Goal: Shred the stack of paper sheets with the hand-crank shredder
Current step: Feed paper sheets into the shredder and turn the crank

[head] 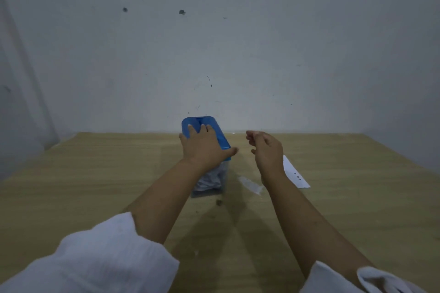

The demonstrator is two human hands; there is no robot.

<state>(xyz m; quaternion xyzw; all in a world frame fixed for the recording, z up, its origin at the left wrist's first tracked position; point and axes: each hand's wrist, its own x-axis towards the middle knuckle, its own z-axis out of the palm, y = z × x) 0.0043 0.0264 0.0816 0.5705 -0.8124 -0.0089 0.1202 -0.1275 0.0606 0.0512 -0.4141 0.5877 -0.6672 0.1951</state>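
Desk (95,173), 12 o'clock: shredder (222,139) by the wall | my left grip (204,145) spread flat, pressing its top | right grip (267,150) loose, empty, at 3 o'clock | sheet (294,173) at 4 o'clock | risk: lopsided pressure tips the shredder during cranking.

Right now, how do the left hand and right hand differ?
The left hand lies flat on the shredder's blue lid; the right hand hovers beside it, touching nothing. The left hand's fingers are straight and spread; the right hand's are loosely curled. Both are bare, with nothing visibly held.
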